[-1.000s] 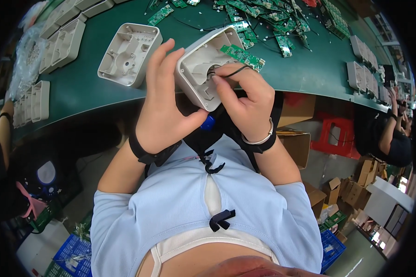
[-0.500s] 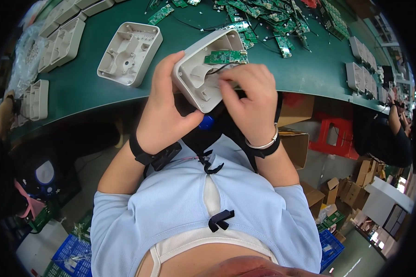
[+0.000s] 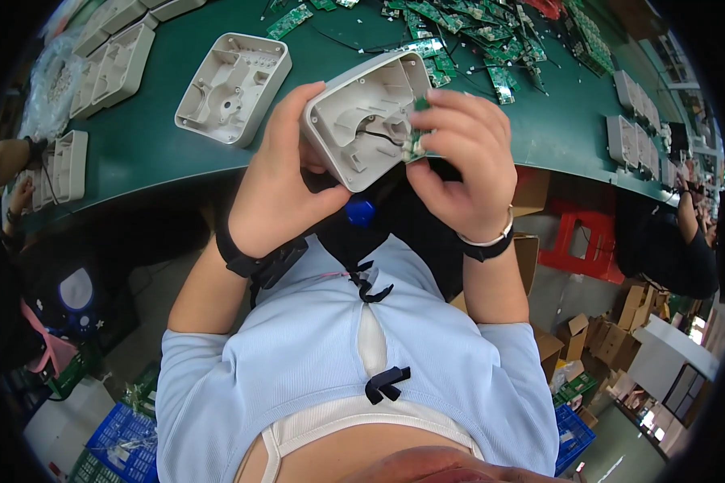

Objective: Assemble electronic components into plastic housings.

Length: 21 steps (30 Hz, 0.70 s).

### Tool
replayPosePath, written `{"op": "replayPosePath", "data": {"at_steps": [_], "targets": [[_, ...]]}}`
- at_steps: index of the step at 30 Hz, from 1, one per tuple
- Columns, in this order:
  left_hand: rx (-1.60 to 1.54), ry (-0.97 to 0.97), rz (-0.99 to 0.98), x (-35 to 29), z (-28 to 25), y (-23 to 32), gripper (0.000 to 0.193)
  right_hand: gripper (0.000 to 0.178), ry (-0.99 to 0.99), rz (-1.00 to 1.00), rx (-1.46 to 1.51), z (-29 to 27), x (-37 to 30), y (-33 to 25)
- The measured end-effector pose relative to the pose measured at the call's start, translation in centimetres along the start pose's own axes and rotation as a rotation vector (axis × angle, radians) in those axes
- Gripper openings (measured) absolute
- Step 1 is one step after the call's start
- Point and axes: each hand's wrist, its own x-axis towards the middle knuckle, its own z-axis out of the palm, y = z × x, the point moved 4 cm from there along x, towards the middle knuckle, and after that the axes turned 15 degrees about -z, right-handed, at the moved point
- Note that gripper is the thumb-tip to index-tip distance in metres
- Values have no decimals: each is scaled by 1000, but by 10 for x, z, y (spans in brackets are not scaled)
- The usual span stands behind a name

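we log the left hand [image 3: 275, 187] spread wide, thumb and fingers gripping a pale grey plastic housing [image 3: 369, 106], tilted open-side up between the two hands. right hand [image 3: 469, 153] half curled, fingers closed on a green circuit board [image 3: 414, 146] at the housing's right rim; they hide much of it. a black cable [image 3: 379, 135] runs from inside the housing toward the board. beyond the left hand we see a second housing [image 3: 232, 87], open side up on the green bench [image 3: 556, 121]; beyond the right hand, a loose heap of circuit boards [image 3: 503, 52].
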Motion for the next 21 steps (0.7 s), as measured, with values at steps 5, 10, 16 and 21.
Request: {"op": "replayPosePath", "data": {"at_steps": [5, 10, 16, 21], "targets": [[2, 19, -20, 4, -2, -3, 103, 29, -271, -88, -150, 1, -3, -19], [105, 85, 133, 5, -4, 4, 100, 26, -264, 164, 103, 9, -16, -15], [56, 37, 240, 7, -2, -2, 100, 30, -115, 358, 254, 15, -26, -11], [1, 10, 272, 6, 5, -9, 102, 27, -166, 392, 332, 13, -31, -12]]}}
